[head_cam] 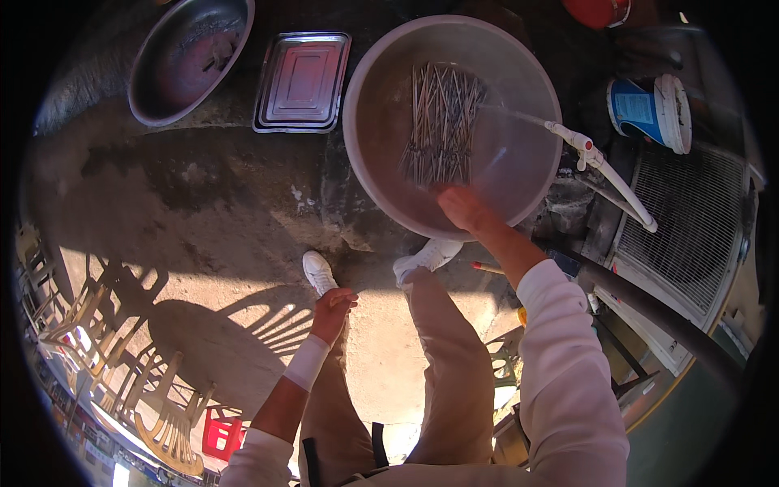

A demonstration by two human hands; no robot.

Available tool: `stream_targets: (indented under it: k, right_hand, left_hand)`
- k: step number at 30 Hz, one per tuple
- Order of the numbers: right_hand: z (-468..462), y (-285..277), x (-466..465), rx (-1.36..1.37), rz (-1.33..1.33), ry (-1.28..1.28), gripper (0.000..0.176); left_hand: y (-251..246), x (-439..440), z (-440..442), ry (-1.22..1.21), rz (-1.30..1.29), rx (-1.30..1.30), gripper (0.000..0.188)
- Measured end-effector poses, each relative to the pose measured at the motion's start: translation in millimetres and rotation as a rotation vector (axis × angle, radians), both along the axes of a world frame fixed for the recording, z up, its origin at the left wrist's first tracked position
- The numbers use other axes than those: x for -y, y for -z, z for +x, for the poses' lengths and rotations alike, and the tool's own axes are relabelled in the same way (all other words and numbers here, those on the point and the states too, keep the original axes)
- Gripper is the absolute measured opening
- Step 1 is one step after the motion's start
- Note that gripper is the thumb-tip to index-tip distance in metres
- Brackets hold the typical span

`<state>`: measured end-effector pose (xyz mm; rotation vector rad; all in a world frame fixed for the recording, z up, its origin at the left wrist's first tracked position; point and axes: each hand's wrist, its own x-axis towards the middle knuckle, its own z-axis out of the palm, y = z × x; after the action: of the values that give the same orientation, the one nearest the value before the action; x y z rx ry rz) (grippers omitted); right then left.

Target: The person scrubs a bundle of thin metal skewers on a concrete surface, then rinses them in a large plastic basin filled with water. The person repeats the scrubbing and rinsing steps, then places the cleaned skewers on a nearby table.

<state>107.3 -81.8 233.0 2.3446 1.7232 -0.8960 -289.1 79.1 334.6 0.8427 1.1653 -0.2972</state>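
Observation:
My right hand (461, 207) reaches over the near rim of a large round basin (371, 189). Its fingers are blurred and touch or hover at the near end of a bundle of thin skewers (443, 122) lying in the basin; whether they grip any cannot be told. Water runs from a white plastic tap (575, 140) at the basin's right towards the skewers. My left hand (332, 311) hangs above my left thigh, fingers curled, with nothing visible in it.
Left of the basin lie a rectangular metal tray (302, 82) and another basin (146, 97) with something small inside. A blue-and-white bucket (672, 115) and a metal grille (688, 225) are at the right. Wooden chairs (161, 420) and a red stool (220, 435) stand lower left.

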Motion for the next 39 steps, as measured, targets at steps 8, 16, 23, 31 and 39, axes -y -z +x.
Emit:
stream_targets:
  k: [8, 16, 23, 31, 39]
  right_hand:
    - [-106, -118, 21, -0.333, 0.128, 0.484, 0.037]
    - [-90, -240, 198, -0.062, -0.232, 0.686, 0.027]
    - [-233, -379, 324, 0.105, -0.373, 1.258, 0.034]
    - [-429, -432, 338, -0.617, -0.268, 1.708, 0.060]
    - [-515, -441, 320, -0.946, 0.035, 2.194, 0.048]
  left_hand:
    - [-38, -30, -41, 0.140, 0.061, 0.005, 0.024]
    - [-78, -141, -133, 0.249, 0.186, -0.196, 0.011]
    - [-198, -211, -186, 0.077, 0.094, -0.265, 0.031]
    - [-265, -204, -269, -0.036, -0.109, -0.135, 0.051]
    - [-293, -168, -265, 0.044, -0.045, -0.244, 0.041]
